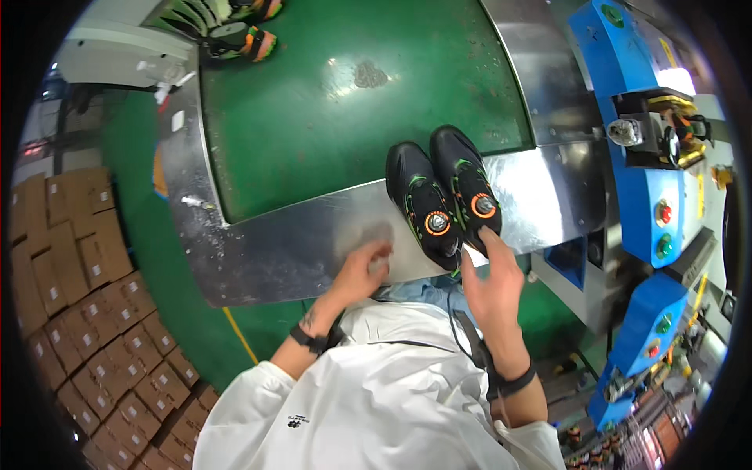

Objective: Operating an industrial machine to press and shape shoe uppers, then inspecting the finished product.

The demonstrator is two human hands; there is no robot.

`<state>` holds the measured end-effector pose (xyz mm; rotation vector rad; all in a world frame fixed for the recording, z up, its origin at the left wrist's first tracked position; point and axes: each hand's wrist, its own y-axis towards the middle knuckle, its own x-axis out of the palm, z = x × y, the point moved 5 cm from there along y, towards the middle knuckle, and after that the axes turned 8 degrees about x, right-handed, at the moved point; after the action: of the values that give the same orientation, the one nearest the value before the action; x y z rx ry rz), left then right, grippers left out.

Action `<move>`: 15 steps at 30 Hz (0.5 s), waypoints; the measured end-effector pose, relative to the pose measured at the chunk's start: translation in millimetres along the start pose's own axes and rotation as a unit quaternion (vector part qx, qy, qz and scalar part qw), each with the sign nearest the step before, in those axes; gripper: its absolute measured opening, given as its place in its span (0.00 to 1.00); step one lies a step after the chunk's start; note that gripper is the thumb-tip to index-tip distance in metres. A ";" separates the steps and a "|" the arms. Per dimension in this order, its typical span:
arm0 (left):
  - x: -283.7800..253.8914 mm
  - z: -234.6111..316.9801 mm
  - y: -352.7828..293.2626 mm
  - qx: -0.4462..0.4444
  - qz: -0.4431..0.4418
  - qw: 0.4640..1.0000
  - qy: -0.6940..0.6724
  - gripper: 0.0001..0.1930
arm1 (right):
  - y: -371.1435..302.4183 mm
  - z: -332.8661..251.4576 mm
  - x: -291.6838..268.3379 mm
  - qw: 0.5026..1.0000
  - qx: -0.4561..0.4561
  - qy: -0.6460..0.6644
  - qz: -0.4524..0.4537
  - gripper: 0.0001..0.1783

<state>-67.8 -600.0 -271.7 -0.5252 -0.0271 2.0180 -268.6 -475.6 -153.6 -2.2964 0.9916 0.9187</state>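
Note:
A pair of black shoes with green trim and orange-ringed dials lies side by side, toes pointing away, across the near metal edge of the table. My right hand is at the heel of the right shoe, thumb and forefinger closed about its collar. A small white piece, perhaps a tag, shows between them. My left hand hangs over the metal edge, left of the left shoe and apart from it. Its fingers are loosely bent, slightly blurred, with nothing in them.
The green table top has a metal border. More shoes lie at its far left. Stacked brown cartons stand on the left floor. Blue machines with red and green buttons line the right side.

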 end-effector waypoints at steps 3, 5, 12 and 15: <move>14.8 -10.9 -57.8 -0.145 0.017 0.988 -0.058 0.18 | -17.4 -3.8 -1.9 0.994 -0.026 0.107 -0.022 0.38; 12.4 -11.9 -67.1 -0.157 0.038 0.984 -0.078 0.19 | -7.5 4.0 44.5 0.995 -0.080 0.004 -0.054 0.43; -15.0 45.2 -39.4 -0.102 0.175 0.949 -0.243 0.30 | 19.9 -0.5 48.5 0.958 0.052 0.149 -0.238 0.38; -14.7 130.0 -29.8 -0.036 0.085 0.898 -0.429 0.36 | -8.4 -36.9 -1.2 0.874 0.098 0.365 -0.306 0.35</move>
<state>-85.7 -571.7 -141.8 0.3706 -0.6104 2.2765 -248.5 -493.3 -127.0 -2.5513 0.4839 -0.3273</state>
